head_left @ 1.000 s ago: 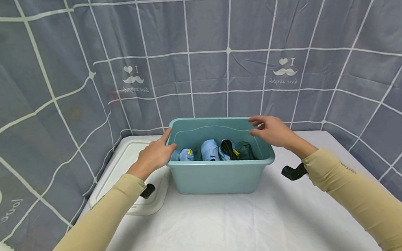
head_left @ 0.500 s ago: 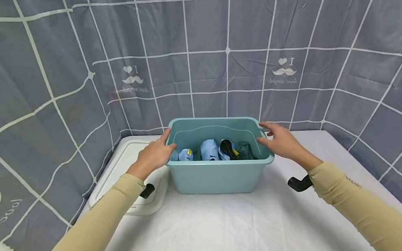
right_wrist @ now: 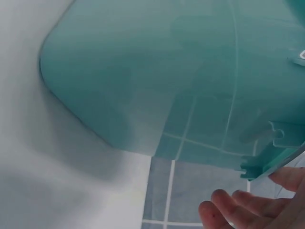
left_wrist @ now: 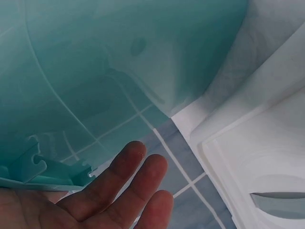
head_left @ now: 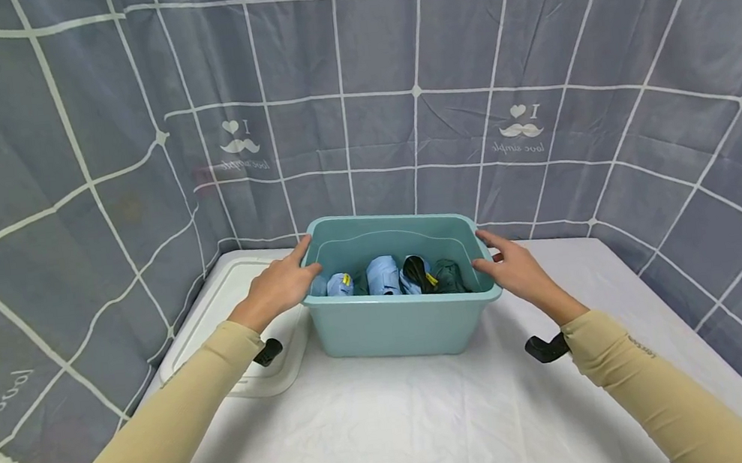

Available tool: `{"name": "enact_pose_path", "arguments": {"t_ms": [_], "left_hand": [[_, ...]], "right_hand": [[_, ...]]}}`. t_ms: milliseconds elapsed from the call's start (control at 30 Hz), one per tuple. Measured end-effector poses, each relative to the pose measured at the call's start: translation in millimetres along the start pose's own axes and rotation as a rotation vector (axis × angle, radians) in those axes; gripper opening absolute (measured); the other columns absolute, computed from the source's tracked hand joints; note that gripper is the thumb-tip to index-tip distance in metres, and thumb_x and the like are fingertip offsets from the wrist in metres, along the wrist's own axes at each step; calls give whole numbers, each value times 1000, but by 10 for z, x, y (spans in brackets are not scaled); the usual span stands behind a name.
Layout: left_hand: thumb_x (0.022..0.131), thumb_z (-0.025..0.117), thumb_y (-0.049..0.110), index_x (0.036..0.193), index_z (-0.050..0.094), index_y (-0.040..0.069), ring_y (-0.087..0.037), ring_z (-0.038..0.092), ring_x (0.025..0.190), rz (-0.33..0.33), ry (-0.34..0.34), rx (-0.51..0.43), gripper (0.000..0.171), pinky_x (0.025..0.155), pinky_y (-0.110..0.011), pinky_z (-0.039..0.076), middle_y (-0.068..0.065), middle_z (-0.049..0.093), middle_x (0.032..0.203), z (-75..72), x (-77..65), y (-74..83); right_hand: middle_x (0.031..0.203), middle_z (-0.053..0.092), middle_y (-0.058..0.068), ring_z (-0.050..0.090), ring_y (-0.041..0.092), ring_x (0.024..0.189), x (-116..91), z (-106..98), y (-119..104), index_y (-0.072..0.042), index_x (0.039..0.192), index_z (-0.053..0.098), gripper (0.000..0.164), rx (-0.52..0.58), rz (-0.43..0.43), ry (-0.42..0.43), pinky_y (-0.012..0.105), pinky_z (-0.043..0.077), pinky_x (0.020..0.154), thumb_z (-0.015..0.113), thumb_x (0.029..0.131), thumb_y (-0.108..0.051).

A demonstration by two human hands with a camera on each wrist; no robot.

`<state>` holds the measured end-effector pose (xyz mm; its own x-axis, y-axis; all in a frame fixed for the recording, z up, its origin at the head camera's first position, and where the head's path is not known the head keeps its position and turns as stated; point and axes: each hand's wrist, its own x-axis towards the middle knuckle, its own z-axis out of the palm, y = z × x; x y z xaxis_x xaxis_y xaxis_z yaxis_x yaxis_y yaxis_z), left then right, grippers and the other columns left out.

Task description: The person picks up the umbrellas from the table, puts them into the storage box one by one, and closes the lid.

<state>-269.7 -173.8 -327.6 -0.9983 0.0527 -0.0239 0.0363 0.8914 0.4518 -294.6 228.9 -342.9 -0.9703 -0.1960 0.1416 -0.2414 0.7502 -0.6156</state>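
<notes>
A teal plastic storage bin point(head_left: 401, 326) stands upright on the white-covered table. Inside it lie several rolled bundles: a light-blue roll point(head_left: 383, 276), a smaller blue one with a yellow mark point(head_left: 340, 284), a black-and-blue one point(head_left: 417, 273) and a dark green one point(head_left: 447, 276). My left hand point(head_left: 278, 290) touches the bin's left rim with extended index finger and thumb; its other fingers point(left_wrist: 131, 183) hang loosely below the rim. At the right rim, my right hand point(head_left: 517, 269) touches with thumb and index finger, the remaining fingers point(right_wrist: 238, 207) relaxed underneath.
A white lid point(head_left: 217, 315) lies flat on the table, left of the bin and partly under my left arm. Grey curtains with a white grid point(head_left: 379, 49) rise behind the table and at both sides.
My right hand has shifted outward from over the bin's right part to its right rim. My left hand stays at the left rim. The bin has not visibly moved on the table.
</notes>
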Motion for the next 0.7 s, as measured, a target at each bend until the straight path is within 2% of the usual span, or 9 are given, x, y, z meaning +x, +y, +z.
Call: {"name": "enact_pose_path", "arguments": {"t_ms": [300,400,533,600,700], "left_hand": [[98,38,53,164,14,28,-44,60,119,17,17,40,74,71,-50,49,-23,47,152,-66,13,2],[99,35,58,163,18,26,-46,57,124,33,32,26,73,82,-57,50,-22,47,152,-95,12,-14],[101,24,68,162,25,22,-49,42,139,41,71,-31,76,102,-67,39,-19,42,157,-122,10,-79],[100,18,70,160,29,20,-49,40,140,33,106,-57,79,105,-68,36,-18,42,157,-135,2,-132],[101,18,68,158,35,19,-48,41,140,7,156,-99,77,108,-65,35,-18,44,155,-148,-20,-224]], "right_hand": [[153,42,25,55,41,127,-26,33,12,-17,161,29,73,48,43,7,54,51,93,62,98,-34],[153,41,24,54,41,128,-24,37,15,-19,161,29,74,62,49,9,55,51,94,62,97,-36],[153,42,23,52,40,129,-20,42,34,-22,161,29,75,87,50,12,55,50,96,63,97,-39],[153,42,23,52,39,129,-23,46,46,-23,161,29,75,101,52,14,54,49,96,63,96,-38],[153,42,24,53,40,128,-28,49,63,-23,161,28,75,121,54,15,54,49,97,64,96,-35]]}}
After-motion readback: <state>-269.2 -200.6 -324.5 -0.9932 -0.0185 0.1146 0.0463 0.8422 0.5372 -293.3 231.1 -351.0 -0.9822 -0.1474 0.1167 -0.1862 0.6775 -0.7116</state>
